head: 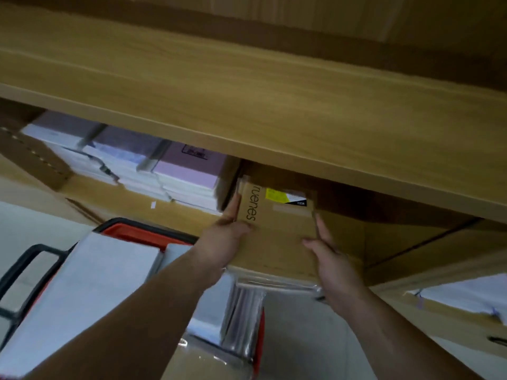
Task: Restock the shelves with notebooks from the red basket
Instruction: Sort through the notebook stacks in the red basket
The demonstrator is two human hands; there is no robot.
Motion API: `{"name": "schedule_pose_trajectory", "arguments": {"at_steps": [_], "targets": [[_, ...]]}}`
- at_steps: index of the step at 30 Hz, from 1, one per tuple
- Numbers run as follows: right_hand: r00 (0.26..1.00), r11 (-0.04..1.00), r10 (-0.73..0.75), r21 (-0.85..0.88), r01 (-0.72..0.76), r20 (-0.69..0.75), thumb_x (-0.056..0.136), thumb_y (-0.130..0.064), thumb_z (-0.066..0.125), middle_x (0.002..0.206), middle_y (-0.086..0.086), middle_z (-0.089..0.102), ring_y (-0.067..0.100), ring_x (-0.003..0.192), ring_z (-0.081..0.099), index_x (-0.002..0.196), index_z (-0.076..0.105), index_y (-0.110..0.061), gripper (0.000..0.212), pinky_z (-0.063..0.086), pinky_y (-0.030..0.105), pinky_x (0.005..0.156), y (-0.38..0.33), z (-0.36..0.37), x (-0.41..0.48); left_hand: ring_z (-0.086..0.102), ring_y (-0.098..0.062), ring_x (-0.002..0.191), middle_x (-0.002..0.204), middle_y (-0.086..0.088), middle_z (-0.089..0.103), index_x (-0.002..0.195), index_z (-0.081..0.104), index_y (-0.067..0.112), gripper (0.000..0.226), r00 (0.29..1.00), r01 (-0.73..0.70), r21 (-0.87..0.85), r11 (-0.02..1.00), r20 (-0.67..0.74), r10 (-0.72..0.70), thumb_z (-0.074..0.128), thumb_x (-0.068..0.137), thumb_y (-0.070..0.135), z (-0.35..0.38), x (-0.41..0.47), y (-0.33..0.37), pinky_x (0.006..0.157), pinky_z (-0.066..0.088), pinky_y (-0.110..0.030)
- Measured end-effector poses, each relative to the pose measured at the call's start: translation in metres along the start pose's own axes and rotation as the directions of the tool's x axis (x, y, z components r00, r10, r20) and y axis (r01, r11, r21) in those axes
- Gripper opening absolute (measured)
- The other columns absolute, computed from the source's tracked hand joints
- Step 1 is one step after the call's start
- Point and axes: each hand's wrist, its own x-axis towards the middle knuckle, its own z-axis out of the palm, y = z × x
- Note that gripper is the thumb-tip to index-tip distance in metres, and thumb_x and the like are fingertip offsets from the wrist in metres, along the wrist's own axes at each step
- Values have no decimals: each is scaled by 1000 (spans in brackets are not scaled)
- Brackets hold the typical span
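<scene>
Left hand (225, 237): gripping the left edge of the brown kraft-cover notebook (277, 231).
Right hand (333, 259): clasping its right edge.
Notebook: lying partly under the light wooden shelf board (247, 105).
Red plastic basket (137, 231): sitting below.

The scene is dim and warm-toned, with soft, even light and no hard glare. Deep shadow fills the recess under the wooden shelf board (274, 111), just beyond the two-handed grip on the brown notebook stack (277, 237). Motion blur smears the purple notebooks (189, 171) to the left of the grip and the white packs in the red basket (142, 231) below it. Shelf lines bow and tilt with wide-angle distortion toward the edges. The plastic wrap under the grip shows faint sheen.
</scene>
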Motion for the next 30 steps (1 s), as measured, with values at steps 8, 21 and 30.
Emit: {"name": "schedule_pose_trajectory", "arguments": {"at_steps": [8,21,30], "targets": [[992,988,-125,84,127,-31,100,-31,59,117,-3,69,24,108,67,110,63,-49,21,53,50,99,23,0,89,71,-29,77,95,-12,71,116,54,21,26,996,-68,9,998,-60,68,58,96,5,2,99,-6,64,60,-36],[938,888,-345,313,336,-29,105,-20,50,107,0,69,25,104,68,125,51,-46,33,54,51,99,65,16,148,69,-13,67,81,-3,68,94,65,13,8,949,-299,410,862,30,315,58,96,9,-14,130,-40,56,52,-24],[943,914,-333,250,321,9,107,-24,47,110,6,66,27,104,67,102,52,-40,17,56,52,95,61,21,151,35,-14,146,161,8,33,155,37,34,85,861,-346,938,-29,329,388,78,82,47,-32,113,-37,116,27,-23]]}}
